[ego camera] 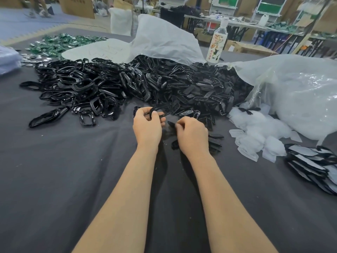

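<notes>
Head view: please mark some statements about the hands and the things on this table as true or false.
1. The left hand grips a black plastic frame. True.
2. The bottle lies on its side. False: it stands upright behind the heap of black parts.
3. The green circuit boards lie at the table's far left. True.
4. The right hand holds the bottle. False: it is low, beside the left hand, far from the bottle.
</notes>
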`<move>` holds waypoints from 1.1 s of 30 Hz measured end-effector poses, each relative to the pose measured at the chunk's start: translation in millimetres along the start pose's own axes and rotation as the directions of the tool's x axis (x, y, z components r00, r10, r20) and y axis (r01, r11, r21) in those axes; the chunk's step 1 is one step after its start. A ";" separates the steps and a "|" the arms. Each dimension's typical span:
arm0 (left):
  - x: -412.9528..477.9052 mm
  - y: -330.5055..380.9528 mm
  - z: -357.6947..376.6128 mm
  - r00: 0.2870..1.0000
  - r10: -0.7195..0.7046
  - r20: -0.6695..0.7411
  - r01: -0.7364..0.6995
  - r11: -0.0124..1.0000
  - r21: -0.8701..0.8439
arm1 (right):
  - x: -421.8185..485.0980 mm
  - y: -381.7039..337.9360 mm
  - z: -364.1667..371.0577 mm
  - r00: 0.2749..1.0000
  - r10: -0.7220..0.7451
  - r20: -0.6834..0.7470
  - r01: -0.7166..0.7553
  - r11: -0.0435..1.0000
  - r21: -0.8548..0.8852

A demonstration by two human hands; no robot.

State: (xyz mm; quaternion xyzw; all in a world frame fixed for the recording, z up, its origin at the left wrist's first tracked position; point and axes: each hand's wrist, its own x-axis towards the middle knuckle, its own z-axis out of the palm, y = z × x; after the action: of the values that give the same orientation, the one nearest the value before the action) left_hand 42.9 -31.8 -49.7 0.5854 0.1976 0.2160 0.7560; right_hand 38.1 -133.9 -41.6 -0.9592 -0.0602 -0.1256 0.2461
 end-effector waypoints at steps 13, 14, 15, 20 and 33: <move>-3.5 0.4 0.4 0.998 0.047 0.045 -0.050 0.996 0.073 | 11.3 13.2 -14.0 0.938 0.186 0.294 -0.340 0.312 0.887; -4.1 0.7 0.3 0.997 0.052 0.050 -0.056 0.995 0.081 | 11.3 13.6 -14.5 0.939 0.178 0.295 -0.338 0.309 0.889; -4.8 0.9 0.3 0.997 0.058 0.055 -0.063 0.994 0.089 | 11.1 13.6 -14.9 0.941 0.171 0.293 -0.334 0.313 0.889; -10.8 3.5 1.1 0.990 0.113 0.083 -0.122 0.986 0.116 | 7.9 10.2 -14.9 0.976 0.209 0.069 -0.173 0.535 0.827; -20.6 5.9 5.4 0.916 0.214 0.340 -0.300 0.928 0.223 | -2.7 -1.4 -10.1 0.948 -0.054 -0.312 0.180 0.903 0.391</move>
State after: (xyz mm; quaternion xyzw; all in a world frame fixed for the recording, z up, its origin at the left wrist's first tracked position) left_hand 28.2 -46.4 -41.8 0.7306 0.0250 0.1908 0.6551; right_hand 33.2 -137.8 -33.1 -0.8501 -0.1064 -0.2659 0.4420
